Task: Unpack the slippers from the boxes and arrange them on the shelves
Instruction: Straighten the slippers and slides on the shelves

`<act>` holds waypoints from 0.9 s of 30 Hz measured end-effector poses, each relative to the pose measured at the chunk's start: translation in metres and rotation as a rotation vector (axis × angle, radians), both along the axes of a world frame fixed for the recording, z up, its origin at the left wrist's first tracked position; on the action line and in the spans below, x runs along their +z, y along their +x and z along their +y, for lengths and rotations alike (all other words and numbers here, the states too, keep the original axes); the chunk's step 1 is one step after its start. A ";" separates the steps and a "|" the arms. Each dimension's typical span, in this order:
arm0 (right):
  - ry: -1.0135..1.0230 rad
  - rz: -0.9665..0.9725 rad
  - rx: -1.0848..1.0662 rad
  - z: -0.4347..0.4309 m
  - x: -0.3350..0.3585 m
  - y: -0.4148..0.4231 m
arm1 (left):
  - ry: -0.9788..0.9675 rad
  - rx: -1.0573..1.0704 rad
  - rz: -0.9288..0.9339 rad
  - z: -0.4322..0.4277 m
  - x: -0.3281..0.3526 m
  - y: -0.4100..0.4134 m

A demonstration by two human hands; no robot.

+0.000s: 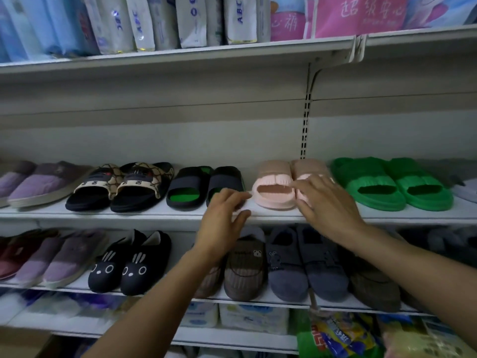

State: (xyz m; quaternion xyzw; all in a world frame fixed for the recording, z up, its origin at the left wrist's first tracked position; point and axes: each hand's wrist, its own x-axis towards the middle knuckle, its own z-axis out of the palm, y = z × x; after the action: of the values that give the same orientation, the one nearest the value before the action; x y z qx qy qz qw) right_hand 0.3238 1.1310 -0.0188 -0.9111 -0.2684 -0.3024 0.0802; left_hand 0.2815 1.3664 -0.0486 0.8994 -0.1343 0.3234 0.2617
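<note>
The pair of pink slippers (272, 186) stands on the middle shelf (154, 212), toes toward the near edge, the two slippers side by side and touching. The pair sits between the black slides with green footbeds (192, 188) on the left and the green slides (392, 184) on the right.

The left hand (224, 215) is open and holds nothing. Its fingers are extended toward the left pink slipper, over the toe of the right-hand black slide; its thumb lies along the near edge of the shelf.

The right hand (327, 202) lies on top of the right pink slipper with fingers spread and nearly straight. The thumb rests at that slipper's toe. The hand covers most of that slipper.

Further left on the same shelf stand beige-and-black patterned slides (121, 187) and purple closed slippers (38, 182).

The lower shelf (258, 300) carries black rabbit-face slippers (129, 264), a brown slipper with a bear patch (245, 270) and grey-blue slippers (307, 264).

The upper shelf (206, 58) carries upright packs marked ABC (240, 19).
</note>
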 end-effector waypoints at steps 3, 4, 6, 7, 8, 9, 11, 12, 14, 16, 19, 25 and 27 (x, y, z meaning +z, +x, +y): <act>0.010 0.076 0.162 0.044 0.008 -0.012 | 0.039 0.215 -0.078 0.047 0.001 -0.008; 0.011 0.094 0.187 0.059 0.009 -0.014 | 0.029 0.281 -0.064 0.062 0.001 -0.010; -0.004 0.151 0.185 0.090 0.006 -0.016 | -0.005 0.340 0.009 0.089 0.000 -0.011; -0.022 0.190 0.159 0.104 0.004 -0.015 | -0.019 0.323 0.050 0.100 -0.001 -0.010; -0.045 0.228 0.122 0.117 0.001 -0.013 | -0.025 0.285 0.091 0.109 -0.001 -0.009; -0.060 0.264 0.081 0.128 -0.002 -0.011 | -0.020 0.243 0.131 0.117 -0.002 -0.008; -0.041 0.315 0.012 0.146 -0.007 -0.007 | 0.005 0.179 0.180 0.129 -0.001 -0.005; -0.017 0.315 -0.017 0.154 -0.009 -0.006 | 0.007 0.157 0.187 0.134 0.000 -0.003; 0.023 0.299 -0.064 0.166 -0.012 -0.003 | -0.005 0.131 0.186 0.144 0.002 0.002; 0.072 0.304 -0.092 0.175 -0.013 -0.001 | 0.007 0.120 0.187 0.152 0.003 0.007; 0.131 0.334 -0.104 0.183 -0.013 0.001 | 0.036 0.102 0.189 0.158 0.003 0.015; 0.142 0.365 -0.116 0.188 -0.007 0.002 | 0.013 0.071 0.163 0.165 -0.003 0.024; 0.136 0.361 -0.111 0.188 -0.007 0.003 | 0.013 0.078 0.155 0.166 -0.005 0.025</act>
State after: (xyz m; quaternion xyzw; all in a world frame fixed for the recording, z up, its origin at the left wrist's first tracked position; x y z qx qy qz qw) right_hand 0.3272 1.3189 -0.0262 -0.9564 -0.1780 -0.1553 0.1714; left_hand 0.3065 1.5320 -0.0538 0.9280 -0.0807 0.2617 0.2527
